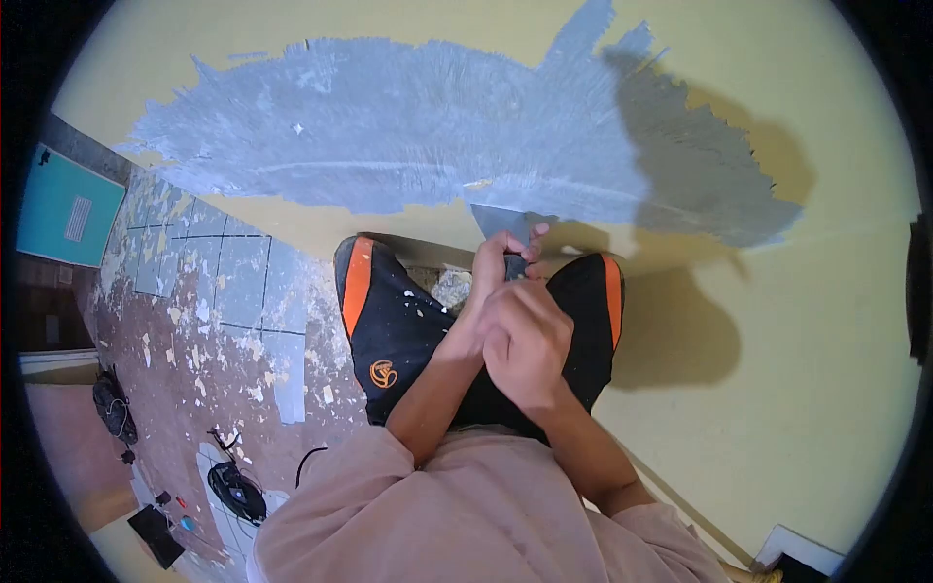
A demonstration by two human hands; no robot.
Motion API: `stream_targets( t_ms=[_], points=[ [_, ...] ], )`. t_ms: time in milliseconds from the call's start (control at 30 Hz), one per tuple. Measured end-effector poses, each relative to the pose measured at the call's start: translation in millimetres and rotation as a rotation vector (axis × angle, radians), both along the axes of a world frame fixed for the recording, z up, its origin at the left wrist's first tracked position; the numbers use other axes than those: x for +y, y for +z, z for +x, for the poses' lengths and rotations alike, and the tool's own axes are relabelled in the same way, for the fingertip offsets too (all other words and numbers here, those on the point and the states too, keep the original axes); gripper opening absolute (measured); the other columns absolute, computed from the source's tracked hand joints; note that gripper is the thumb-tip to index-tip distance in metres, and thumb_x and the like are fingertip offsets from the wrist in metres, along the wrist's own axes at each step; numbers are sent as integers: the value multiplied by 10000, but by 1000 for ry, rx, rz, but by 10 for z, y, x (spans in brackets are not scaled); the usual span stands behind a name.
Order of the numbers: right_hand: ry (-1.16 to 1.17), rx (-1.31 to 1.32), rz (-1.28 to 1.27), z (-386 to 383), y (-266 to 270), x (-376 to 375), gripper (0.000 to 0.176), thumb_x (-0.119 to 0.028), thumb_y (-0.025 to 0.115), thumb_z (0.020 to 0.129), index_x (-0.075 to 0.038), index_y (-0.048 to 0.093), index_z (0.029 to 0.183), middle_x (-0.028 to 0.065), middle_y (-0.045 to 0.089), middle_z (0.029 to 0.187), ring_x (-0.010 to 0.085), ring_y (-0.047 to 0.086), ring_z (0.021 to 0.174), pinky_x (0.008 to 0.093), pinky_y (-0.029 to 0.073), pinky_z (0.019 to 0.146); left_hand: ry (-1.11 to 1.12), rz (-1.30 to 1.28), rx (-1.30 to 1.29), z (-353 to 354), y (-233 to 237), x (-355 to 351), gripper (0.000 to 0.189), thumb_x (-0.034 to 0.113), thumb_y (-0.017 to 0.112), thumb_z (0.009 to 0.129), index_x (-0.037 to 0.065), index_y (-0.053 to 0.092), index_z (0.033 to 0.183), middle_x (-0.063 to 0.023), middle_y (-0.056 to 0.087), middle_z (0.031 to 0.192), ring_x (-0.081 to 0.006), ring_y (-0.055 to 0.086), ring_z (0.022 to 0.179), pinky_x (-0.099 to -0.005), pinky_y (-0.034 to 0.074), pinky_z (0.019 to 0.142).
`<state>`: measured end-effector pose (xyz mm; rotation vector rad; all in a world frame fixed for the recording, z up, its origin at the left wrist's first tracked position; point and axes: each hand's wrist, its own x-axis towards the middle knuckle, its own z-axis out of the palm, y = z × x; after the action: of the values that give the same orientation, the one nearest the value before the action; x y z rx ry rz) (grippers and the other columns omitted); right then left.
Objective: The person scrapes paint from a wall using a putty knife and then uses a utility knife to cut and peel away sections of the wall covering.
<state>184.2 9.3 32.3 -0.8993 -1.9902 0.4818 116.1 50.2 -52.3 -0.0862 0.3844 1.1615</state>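
Observation:
My left hand [503, 255] is closed around the dark handle of a scraper [494, 222]. The scraper's flat grey blade points up, against the lower edge of a bare grey patch [418, 126] on the yellow wall. Over the left wrist and the handle's near end, my right hand [528, 342] is closed in a fist with the thumb folded in. Its inner side faces away, so anything in it is hidden. A pale flake [476, 184] clings to the patch just above the blade.
My knees in dark trousers [408, 321] flank the hands, close to the wall [816, 389]. Paint chips litter the tiled floor [243, 262] on the left. A black coiled cable or device [236, 493] lies lower left. A teal panel [70, 209] stands at far left.

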Motion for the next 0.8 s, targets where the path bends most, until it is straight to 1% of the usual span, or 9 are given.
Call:
stream_targets(
  t_ms=[100, 233, 433, 500, 533, 633, 667, 767, 800],
  points=[
    [-34, -65, -22, -48, -54, -95, 108, 52, 569, 605, -33, 511, 636, 116, 490, 638, 312, 527, 619, 385, 431, 557, 71, -33, -44, 0, -47, -85, 353, 148, 468, 737, 41, 511, 1071, -12, 427, 666, -142, 420, 553, -259, 364, 512],
    [40, -32, 5, -65, 2, -27, 106, 35, 575, 601, -30, 521, 665, 118, 488, 644, 324, 523, 627, 392, 432, 561, 18, 59, 85, -115, 167, -107, 439, 160, 460, 771, -12, 431, 1174, -2, 389, 692, -118, 384, 590, -241, 347, 525],
    [12, 10, -108, 9, -117, -119, 101, 54, 553, 599, -26, 526, 653, 119, 522, 658, 312, 536, 628, 378, 438, 556, 36, -108, -133, -3, -163, -145, 399, 138, 452, 724, 2, 472, 1098, -19, 429, 655, -157, 427, 521, -280, 371, 474],
    [12, -8, -60, -11, -171, -27, 102, 43, 560, 605, -37, 524, 657, 114, 517, 657, 309, 536, 638, 382, 431, 572, 33, 49, 19, 6, 70, -119, 384, 151, 458, 730, 4, 477, 1084, -19, 431, 661, -157, 436, 544, -272, 374, 493],
    [-9, -24, -39, -1, -209, -75, 103, 32, 567, 611, -47, 523, 660, 108, 513, 656, 306, 536, 649, 386, 425, 589, 0, 56, 107, 22, 113, -85, 473, 173, 465, 760, -28, 427, 1187, 6, 400, 677, -107, 387, 561, -236, 349, 499],
    [-37, -3, -8, -3, -207, -54, 100, 14, 578, 611, -51, 521, 661, 106, 502, 649, 301, 533, 653, 394, 414, 608, -20, -2, -6, 37, -255, -8, 478, 178, 464, 761, -29, 431, 1190, 7, 406, 679, -105, 385, 556, -234, 347, 498],
    [-25, -15, -52, 35, -150, -139, 90, 9, 574, 615, -50, 519, 655, 108, 505, 649, 304, 535, 655, 397, 413, 608, 111, 19, 29, 108, -282, -102, 471, 183, 467, 768, -33, 437, 1186, 10, 411, 689, -104, 387, 567, -236, 354, 503],
    [26, 42, -102, 89, -128, -179, 80, 4, 570, 624, -49, 513, 639, 109, 504, 647, 308, 532, 658, 404, 407, 601, -15, 111, 133, 52, 64, -152, 459, 198, 482, 786, -41, 441, 1176, 3, 401, 710, -108, 387, 609, -235, 358, 533],
    [-4, -1, -105, 56, -254, -111, 84, 4, 573, 620, -51, 512, 637, 107, 502, 645, 306, 531, 653, 400, 408, 594, 237, 203, 395, 195, -219, -207, 431, 194, 485, 796, -28, 450, 1165, -12, 394, 724, -117, 391, 637, -243, 376, 567]
  ],
)
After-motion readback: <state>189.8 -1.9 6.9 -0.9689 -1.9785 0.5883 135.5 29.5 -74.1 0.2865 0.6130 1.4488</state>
